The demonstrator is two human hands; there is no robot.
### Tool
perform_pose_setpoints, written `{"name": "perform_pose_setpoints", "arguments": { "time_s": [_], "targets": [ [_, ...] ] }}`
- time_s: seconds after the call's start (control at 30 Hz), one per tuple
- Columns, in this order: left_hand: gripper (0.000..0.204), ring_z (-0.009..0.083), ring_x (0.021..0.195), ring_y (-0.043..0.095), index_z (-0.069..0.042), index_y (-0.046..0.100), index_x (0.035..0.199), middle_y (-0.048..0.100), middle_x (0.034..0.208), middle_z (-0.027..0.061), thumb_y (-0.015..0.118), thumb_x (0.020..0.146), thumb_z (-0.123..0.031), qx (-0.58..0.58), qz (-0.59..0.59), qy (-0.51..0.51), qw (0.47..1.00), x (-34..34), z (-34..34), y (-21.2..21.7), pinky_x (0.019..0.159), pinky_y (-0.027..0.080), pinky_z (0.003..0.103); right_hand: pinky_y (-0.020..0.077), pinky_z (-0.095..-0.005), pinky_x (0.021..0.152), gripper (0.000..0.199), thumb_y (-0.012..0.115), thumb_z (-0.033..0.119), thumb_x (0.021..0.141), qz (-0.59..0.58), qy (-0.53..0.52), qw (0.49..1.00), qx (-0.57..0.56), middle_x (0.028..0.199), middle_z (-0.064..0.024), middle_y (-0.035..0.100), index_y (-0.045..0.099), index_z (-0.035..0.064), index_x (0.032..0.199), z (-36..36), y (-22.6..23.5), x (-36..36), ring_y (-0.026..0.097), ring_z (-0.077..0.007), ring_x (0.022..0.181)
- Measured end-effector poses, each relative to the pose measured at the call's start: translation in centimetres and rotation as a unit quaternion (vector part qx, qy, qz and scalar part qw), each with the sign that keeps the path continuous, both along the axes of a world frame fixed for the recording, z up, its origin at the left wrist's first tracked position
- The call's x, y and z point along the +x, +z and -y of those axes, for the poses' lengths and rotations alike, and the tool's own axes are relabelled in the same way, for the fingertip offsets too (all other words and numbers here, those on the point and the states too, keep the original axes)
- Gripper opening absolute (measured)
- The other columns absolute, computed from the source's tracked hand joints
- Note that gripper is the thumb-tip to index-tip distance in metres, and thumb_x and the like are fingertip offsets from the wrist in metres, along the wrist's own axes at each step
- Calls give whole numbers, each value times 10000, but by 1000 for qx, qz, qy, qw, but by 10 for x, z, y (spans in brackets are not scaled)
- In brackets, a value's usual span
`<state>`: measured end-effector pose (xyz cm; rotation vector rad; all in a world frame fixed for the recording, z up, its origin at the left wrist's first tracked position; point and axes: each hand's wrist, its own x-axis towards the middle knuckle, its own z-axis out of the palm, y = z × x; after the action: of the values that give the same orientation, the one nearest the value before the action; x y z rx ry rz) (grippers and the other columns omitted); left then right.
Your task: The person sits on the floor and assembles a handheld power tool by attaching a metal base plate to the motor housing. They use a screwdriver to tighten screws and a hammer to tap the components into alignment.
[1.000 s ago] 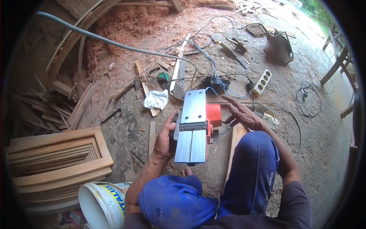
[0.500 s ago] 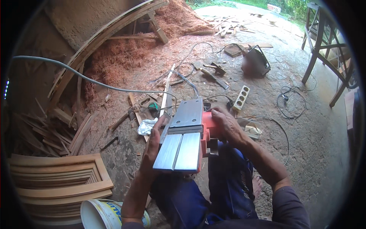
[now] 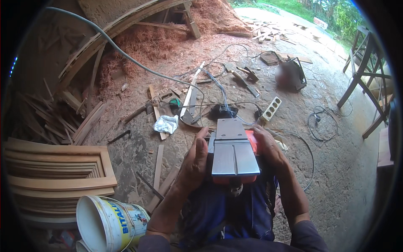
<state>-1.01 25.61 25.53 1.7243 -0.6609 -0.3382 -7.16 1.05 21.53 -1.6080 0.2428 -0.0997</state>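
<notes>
both hands grip an upturned electric planer [image 3: 233, 156] over the lap: left hand [image 3: 195, 161] at its 9 o'clock, right hand [image 3: 268, 147] at 3 o'clock; white bucket [image 3: 107, 220] at 7 o'clock.

We are in a rough open-air woodworking yard. Heaps of reddish sawdust [image 3: 155, 42] cover the dirt floor, with bent timber strips [image 3: 109, 38] and offcuts [image 3: 54, 113] beside them. Stacked wooden frames [image 3: 54, 176], a power strip [image 3: 270, 109], loose cables [image 3: 323, 122] and an upturned electric planer [image 3: 233, 153] show carpentry going on.
</notes>
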Motion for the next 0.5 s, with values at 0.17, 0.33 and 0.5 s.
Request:
{"name": "perform_pose_setpoints", "arguments": {
  "time_s": [0.17, 0.33, 0.5],
  "targets": [
    [818, 441, 1358, 484, 88, 409, 1463, 558, 1361, 325, 195, 1063, -592, 81, 83, 49, 992, 0, 6, 13, 1155, 343, 443, 463, -346, 913, 449, 357, 277, 1007, 18, 32, 992, -122, 1094, -116, 599, 607, -53, 1181, 6, -1, 8, 583, -205, 1022],
    [414, 365, 951, 656, 25, 630, 1216, 680, 1083, 239, 387, 1033, -256, 34, 277, 125, 952, 21, 12, -11, 911, 493, 450, 481, -320, 942, 450, 396, 262, 1004, 38, -7, 998, -49, 1180, -153, 644, 614, -59, 1230, -8, 7, 8, 616, -214, 1084],
    [204, 287, 896, 659, -13, 597, 934, 657, 966, 199, 457, 984, -154, -176, 196, 140, 955, 21, 33, -25, 859, 508, 419, 491, -324, 873, 268, 548, 204, 994, 196, -129, 967, -100, 1010, -95, 653, 640, -19, 1110, -18, -3, 3, 620, -181, 949]
  ]
}}
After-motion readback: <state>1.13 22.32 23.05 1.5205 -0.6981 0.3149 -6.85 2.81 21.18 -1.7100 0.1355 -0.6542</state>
